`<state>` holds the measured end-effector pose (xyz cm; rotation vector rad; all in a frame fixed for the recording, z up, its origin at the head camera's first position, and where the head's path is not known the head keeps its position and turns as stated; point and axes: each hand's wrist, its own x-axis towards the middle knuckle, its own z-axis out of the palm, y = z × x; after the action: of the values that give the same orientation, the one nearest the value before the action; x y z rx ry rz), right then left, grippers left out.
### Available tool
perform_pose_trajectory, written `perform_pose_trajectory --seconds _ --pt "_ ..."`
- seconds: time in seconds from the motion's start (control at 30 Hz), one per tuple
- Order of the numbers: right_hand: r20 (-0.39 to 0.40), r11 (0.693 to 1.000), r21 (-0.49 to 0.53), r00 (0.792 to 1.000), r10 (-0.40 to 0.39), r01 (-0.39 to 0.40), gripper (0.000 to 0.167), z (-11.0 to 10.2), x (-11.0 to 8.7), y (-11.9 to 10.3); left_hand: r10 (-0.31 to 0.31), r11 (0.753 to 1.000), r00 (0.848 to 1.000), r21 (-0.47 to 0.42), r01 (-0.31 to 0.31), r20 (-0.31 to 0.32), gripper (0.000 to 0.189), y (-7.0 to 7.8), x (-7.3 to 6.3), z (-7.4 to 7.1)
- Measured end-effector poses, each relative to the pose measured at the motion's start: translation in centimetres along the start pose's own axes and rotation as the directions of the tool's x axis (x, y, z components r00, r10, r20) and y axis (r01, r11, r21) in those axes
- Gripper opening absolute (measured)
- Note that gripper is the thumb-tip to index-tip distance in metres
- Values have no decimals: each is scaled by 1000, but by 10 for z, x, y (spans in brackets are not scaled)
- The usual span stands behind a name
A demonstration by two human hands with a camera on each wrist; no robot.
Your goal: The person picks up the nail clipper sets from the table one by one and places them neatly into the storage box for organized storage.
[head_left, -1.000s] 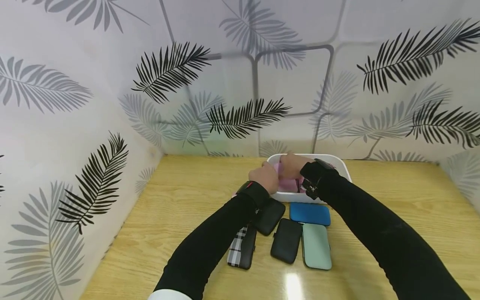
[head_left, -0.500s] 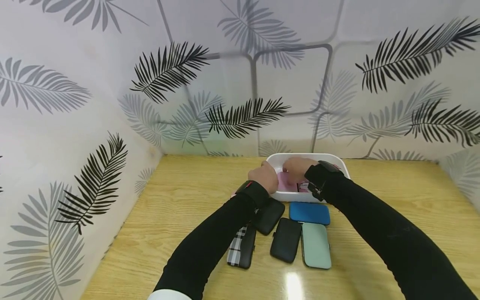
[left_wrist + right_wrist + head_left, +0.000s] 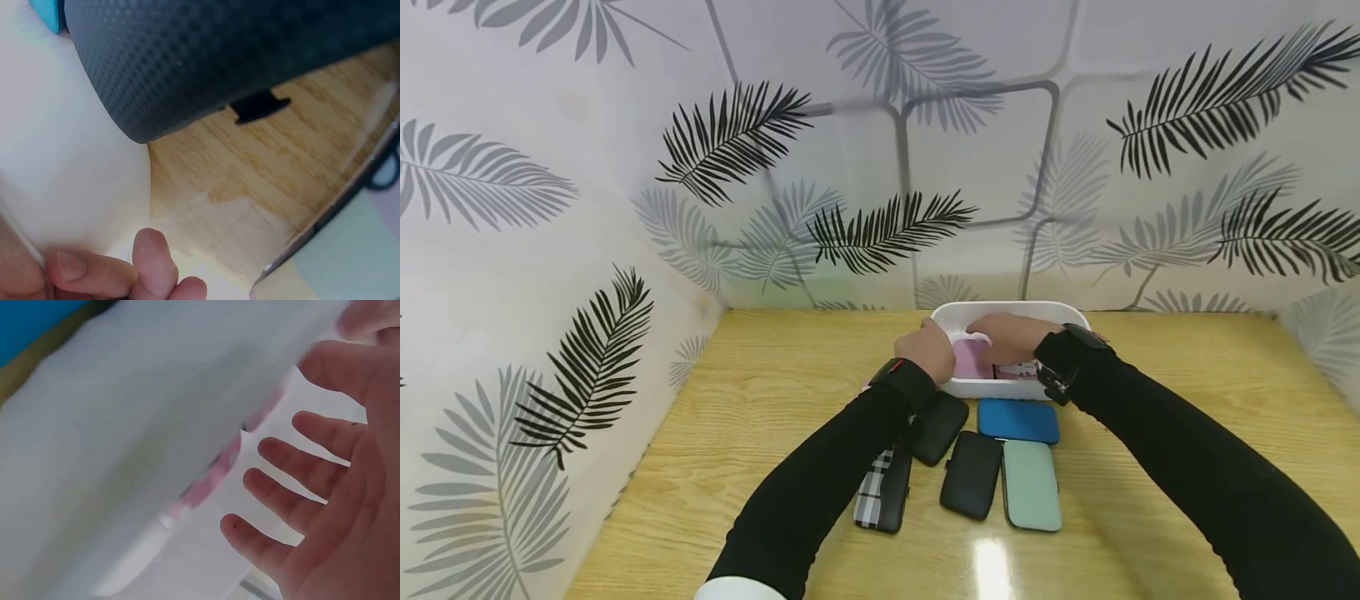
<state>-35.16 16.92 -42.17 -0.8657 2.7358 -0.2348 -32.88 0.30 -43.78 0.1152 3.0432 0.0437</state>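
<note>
Over the white box (image 3: 992, 389), the right hand (image 3: 1017, 336), fingers spread, has shifted rightward; the left hand (image 3: 927, 350) pinches the rim (image 3: 1022, 304).

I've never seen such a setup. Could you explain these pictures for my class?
There is no robot: a person works with two bare hands. The wide picture comes from a head camera; the close-ups from a camera on each wrist. On the wooden table stands a white box with pink items inside. In front lie a blue case, a pale green case, two black cases and a plaid-and-black case. The left hand grips the box's left end; the right hand, fingers apart, is at its opening, holding nothing visible.
</note>
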Motion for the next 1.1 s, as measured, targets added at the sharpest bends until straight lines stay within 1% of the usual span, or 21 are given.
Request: perform_pose_trajectory --seconds 0.03,0.13,0.2,0.27,0.33,0.4,0.5,0.53,0.6,0.67,0.7,0.77,0.8,0.83,0.93,1.1 --pt "-16 1000 20 1000 5 -5 50 -2 -8 -1 0 1000 1000 2 0 1 51 0 0 1" --pt "-113 999 15 992 -47 49 47 -10 -34 -6 1 1000 1000 9 -1 -1 50 1 2 2" --pt "-199 996 -9 976 -90 90 42 -14 -55 -12 5 1000 1000 8 -5 -5 50 2 2 3" --pt "-274 991 -52 953 -130 120 37 -14 -76 -19 11 1000 1000 3 -11 0 50 3 3 3" --pt "-322 987 -85 933 -160 140 33 -11 -98 -27 21 1000 1000 -9 -20 8 50 3 4 4" --pt "-342 981 -107 920 -192 165 31 -4 -118 -36 32 999 999 -22 -32 17 51 3 5 5" --pt "-324 972 -128 918 -231 199 31 12 -142 -47 42 999 999 -22 -42 27 54 1 7 7" --pt "-302 970 -125 923 -238 209 32 18 -148 -51 39 999 999 -22 -39 26 55 1 7 7" --pt "-231 970 -105 943 -239 220 37 30 -156 -57 29 999 999 -16 -28 25 56 -1 8 9" --pt "-126 978 -61 970 -206 200 48 40 -161 -64 19 1000 1000 -6 -19 22 56 -3 9 9" --pt "-75 982 -48 979 -187 184 54 45 -163 -67 13 1000 1000 -9 -13 21 56 -3 9 10" --pt "9 990 -29 990 -137 138 68 53 -168 -72 16 1000 1000 -7 -15 27 56 -3 9 10" --pt "32 992 -29 992 -122 123 73 56 -170 -75 16 1000 999 -7 -16 30 56 -3 9 10" --pt "46 993 -37 993 -110 111 78 59 -171 -77 17 1000 999 -7 -17 32 56 -2 8 10" --pt "20 990 -78 993 -116 118 87 66 -175 -80 16 1000 999 -10 -15 31 56 -1 6 9" --pt "-35 982 -132 990 -138 133 91 73 -173 -81 18 1000 1000 0 -18 15 56 0 8 10"
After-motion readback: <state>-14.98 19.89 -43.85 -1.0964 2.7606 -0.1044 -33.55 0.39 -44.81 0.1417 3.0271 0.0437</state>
